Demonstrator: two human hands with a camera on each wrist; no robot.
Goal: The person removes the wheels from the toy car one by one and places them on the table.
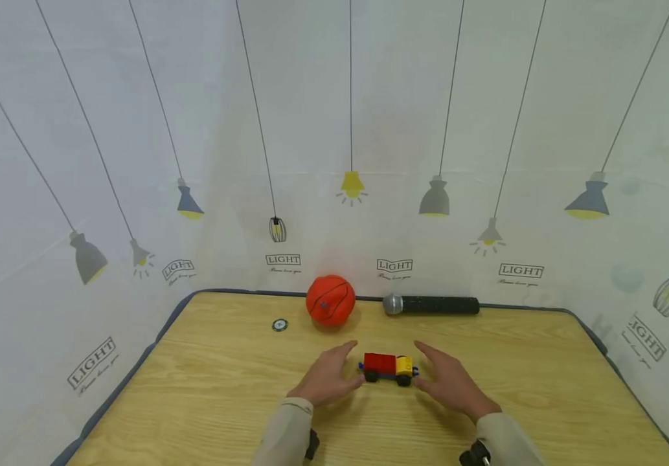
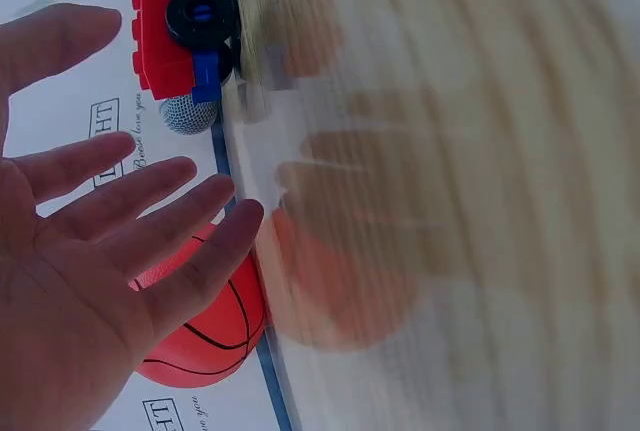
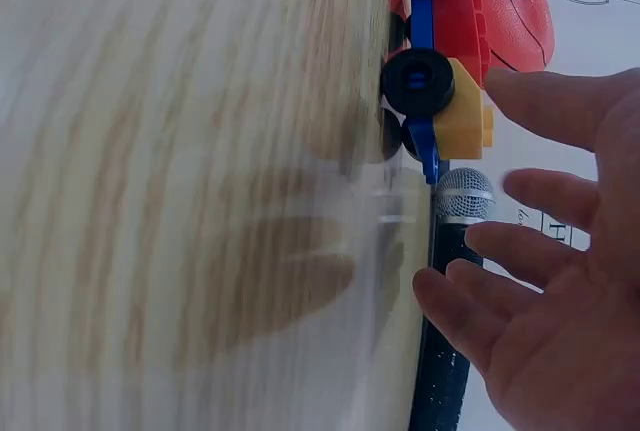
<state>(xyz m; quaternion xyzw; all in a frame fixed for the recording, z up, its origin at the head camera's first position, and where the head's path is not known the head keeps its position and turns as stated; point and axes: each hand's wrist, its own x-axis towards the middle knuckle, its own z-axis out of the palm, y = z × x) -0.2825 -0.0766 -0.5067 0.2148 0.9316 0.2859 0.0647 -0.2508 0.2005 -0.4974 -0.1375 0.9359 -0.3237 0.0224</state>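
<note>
A small toy truck [image 1: 382, 366] of red and yellow building blocks, with a blue base and black wheels, stands on the wooden table between the two hands. On its left side, by the red end, is my left hand [image 1: 329, 375], thumb and fingers spread apart. My right hand [image 1: 447, 380] is at the yellow end, its thumb near the front and its fingers spread. In the left wrist view the red block [image 2: 165, 26] shows beyond the thumb, with a gap between. The right wrist view shows the yellow block [image 3: 462, 116] close to the thumb tip. Neither palm holds anything.
A red ball with black lines [image 1: 331, 300] sits behind the truck, near the table's back edge. To its right lies a black microphone [image 1: 439, 305] with a silver head. A round green and white chip [image 1: 280, 325] lies left of the ball. Lamp-printed cloth surrounds the table [image 1: 212, 362].
</note>
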